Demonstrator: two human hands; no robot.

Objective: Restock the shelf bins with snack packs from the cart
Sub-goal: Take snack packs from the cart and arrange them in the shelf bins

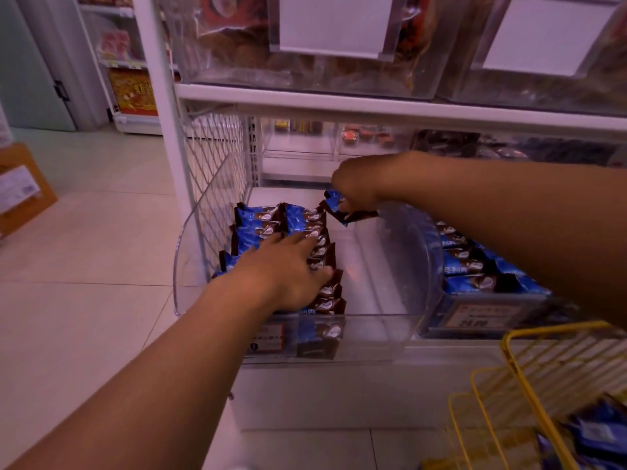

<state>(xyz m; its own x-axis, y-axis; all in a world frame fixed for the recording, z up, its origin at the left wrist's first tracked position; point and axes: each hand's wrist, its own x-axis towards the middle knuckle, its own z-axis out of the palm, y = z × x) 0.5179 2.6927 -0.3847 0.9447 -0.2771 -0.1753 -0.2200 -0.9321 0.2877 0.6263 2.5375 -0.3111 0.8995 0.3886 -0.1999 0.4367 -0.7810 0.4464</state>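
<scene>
While the left hand (288, 266) lies flat, fingers straight, on rows of blue snack packs (268, 228) in the clear bin (356, 337) on the white bottom shelf (339, 395), the right hand (356, 184) pinches one pack (342, 208) above it. Pale floor tiles (84, 239) spread leftward; a yellow wire cart (543, 385) stands at right.

The shelf bin (380, 320) is of clear, smooth plastic with a glossy shine, and the snack packs (271, 222) inside are wrapped in shiny blue and brown foil-like film. The cart (529, 378) is of thin metal wire with yellow coating. The floor (88, 252) is of smooth, pale tiles, and the box (23, 191) looks like matt brown cardboard.
</scene>
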